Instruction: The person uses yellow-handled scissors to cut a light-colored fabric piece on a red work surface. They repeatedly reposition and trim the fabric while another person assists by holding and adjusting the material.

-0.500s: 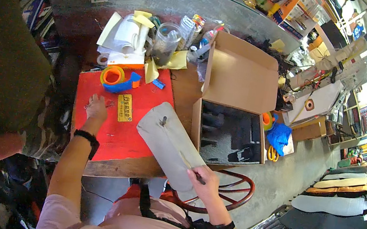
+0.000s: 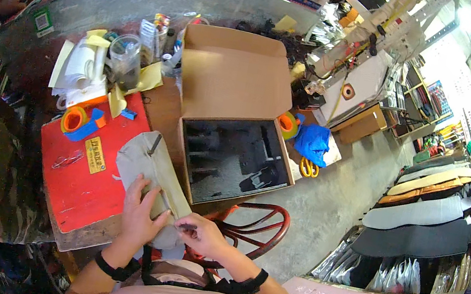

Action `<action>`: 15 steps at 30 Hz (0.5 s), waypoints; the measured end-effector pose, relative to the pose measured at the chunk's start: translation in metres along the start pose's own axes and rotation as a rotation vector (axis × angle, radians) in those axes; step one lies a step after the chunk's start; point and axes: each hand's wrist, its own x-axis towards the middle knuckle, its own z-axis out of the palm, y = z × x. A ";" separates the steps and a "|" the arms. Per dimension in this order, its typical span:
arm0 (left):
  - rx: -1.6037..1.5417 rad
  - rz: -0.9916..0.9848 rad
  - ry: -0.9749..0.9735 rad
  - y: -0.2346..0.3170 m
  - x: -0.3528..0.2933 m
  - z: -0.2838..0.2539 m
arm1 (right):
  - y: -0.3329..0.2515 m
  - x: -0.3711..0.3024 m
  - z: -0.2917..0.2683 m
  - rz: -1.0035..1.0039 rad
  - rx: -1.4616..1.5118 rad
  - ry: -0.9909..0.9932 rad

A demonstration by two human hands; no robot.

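A long grey zip pouch lies slanted over the red mat's right part and the table's near edge, its near end against my body. My left hand rests on the pouch's near half, fingers spread and thumb apart. At the pouch's near right corner my right hand is closed, pinching a dark tab that looks like a zip pull. Another dark tab sticks up at the far end. Close on the right stands an open cardboard box with a dark foam insert.
The red mat bears a tape dispenser and a yellow card. Behind are papers and a clear plastic jar. Right of the box lie a blue bag and scissors. A red-brown chair stands near.
My left hand has left the red mat and come onto the pouch. The pouch is drawn nearer to my body, with my right hand still at its near end. My view has swung right.
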 end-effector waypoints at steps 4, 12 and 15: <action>0.123 0.029 -0.022 0.005 0.007 0.004 | 0.046 -0.008 -0.083 -0.055 -0.313 0.082; 0.280 -0.063 -0.086 0.019 0.015 0.013 | 0.304 -0.027 -0.328 0.463 -0.507 0.813; 0.155 -0.143 -0.004 0.008 0.002 0.009 | 0.298 0.015 -0.341 0.636 -0.736 0.771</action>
